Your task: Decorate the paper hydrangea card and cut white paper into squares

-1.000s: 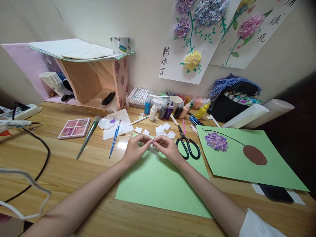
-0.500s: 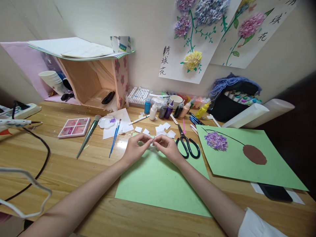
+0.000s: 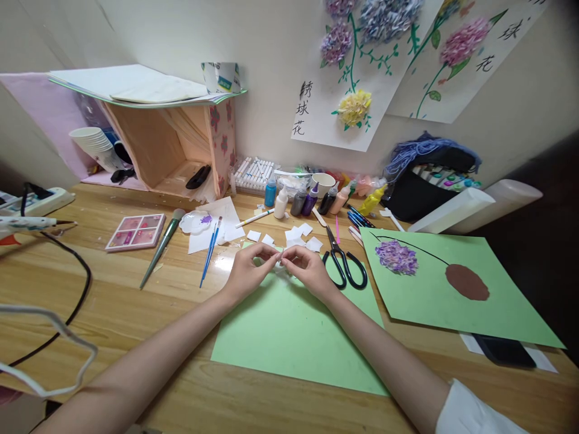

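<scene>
My left hand (image 3: 254, 265) and my right hand (image 3: 307, 269) meet fingertip to fingertip above the far edge of a green sheet (image 3: 294, 337). Both are pinched closed; whatever lies between the fingertips is too small and hidden to name. Just beyond them are several small white paper pieces (image 3: 296, 234). Black-handled scissors (image 3: 342, 262) rest beside my right hand, partly on the sheet, with their blades pointing away. To the left of my left hand lie thin blue paintbrushes (image 3: 211, 250).
A second green sheet (image 3: 434, 319) with a purple flower and brown oval lies at right. Several paint bottles (image 3: 310, 200) line the back. At left are a palette (image 3: 136, 232), a large brush (image 3: 160, 250), a glue gun (image 3: 27, 225) and its black cord (image 3: 85, 277).
Hardly anything differs. Both hands keep their fingertips pinched together at the same spot, while the whole view shifts very slightly.
</scene>
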`<act>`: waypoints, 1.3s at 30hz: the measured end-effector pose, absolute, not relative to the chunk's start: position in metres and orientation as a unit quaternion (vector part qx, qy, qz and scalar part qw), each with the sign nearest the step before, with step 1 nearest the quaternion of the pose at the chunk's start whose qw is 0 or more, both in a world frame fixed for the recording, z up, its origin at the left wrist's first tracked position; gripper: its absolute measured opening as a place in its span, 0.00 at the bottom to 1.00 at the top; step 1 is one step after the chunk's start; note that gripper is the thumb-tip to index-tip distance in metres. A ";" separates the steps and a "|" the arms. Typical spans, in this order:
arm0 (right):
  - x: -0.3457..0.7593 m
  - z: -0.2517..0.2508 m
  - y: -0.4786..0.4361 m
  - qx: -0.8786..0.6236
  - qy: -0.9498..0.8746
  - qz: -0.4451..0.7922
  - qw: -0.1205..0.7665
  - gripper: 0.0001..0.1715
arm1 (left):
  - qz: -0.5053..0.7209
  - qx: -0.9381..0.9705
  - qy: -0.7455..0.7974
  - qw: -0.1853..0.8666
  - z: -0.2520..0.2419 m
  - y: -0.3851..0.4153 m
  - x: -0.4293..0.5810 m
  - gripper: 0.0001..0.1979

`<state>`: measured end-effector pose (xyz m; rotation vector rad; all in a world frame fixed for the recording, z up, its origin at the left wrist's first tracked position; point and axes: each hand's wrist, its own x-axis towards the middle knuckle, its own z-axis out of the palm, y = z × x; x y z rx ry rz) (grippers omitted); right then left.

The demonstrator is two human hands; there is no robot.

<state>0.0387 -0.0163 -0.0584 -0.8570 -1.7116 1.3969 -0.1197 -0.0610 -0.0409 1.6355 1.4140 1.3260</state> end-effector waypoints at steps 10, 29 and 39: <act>0.039 -0.056 -0.016 -0.328 -0.666 0.554 0.376 0.08 | 0.494 0.623 0.529 0.296 -0.040 -0.062 -0.119 0.09; 0.040 -0.057 -0.016 -0.339 -0.661 0.539 0.397 0.09 | 0.507 0.614 0.531 0.289 -0.042 -0.062 -0.118 0.06; 0.041 -0.059 -0.013 -0.373 -0.655 0.498 0.429 0.08 | 0.539 0.539 0.564 0.317 -0.048 -0.056 -0.123 0.09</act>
